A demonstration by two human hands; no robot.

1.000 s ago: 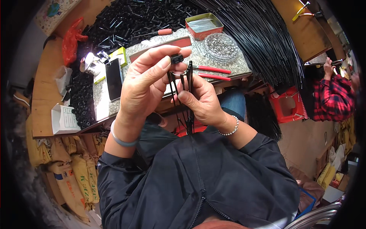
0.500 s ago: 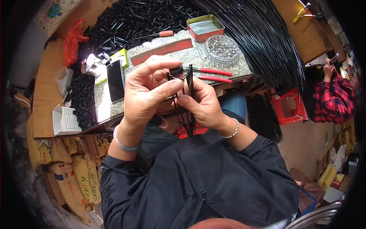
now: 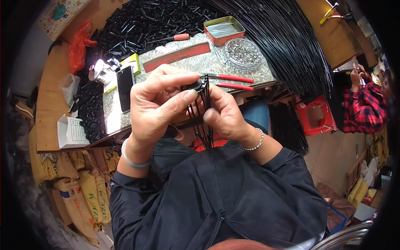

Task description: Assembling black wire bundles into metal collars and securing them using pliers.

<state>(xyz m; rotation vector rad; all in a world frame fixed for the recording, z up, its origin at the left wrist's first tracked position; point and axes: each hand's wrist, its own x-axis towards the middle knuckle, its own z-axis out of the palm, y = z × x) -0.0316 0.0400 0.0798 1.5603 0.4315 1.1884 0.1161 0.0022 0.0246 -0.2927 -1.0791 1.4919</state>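
My left hand (image 3: 149, 102) pinches a black round hub (image 3: 193, 86) between thumb and fingers. Thin black ribs (image 3: 202, 127) hang from the hub toward my lap, like part of an umbrella frame. On their right side, my right hand (image 3: 228, 116) has its thumb and fingers closed around some of the ribs; its fingertips are partly hidden. Just beyond my hands, two red-handled pliers (image 3: 235, 78) lie on the speckled stone slab (image 3: 171, 53).
Behind lie a red bar (image 3: 177, 56), a tin of thin wires (image 3: 225, 30) and a clear bowl of small metal parts (image 3: 243, 54). Black plastic pieces (image 3: 141, 21) heap at the back; long black rods (image 3: 287, 50) spread rightward. A phone (image 3: 126, 89) lies left. A person in plaid (image 3: 364, 106) works far right.
My left hand has shifted slightly left and turned the hub so its top shows more. My right thumb has moved a little along the ribs.
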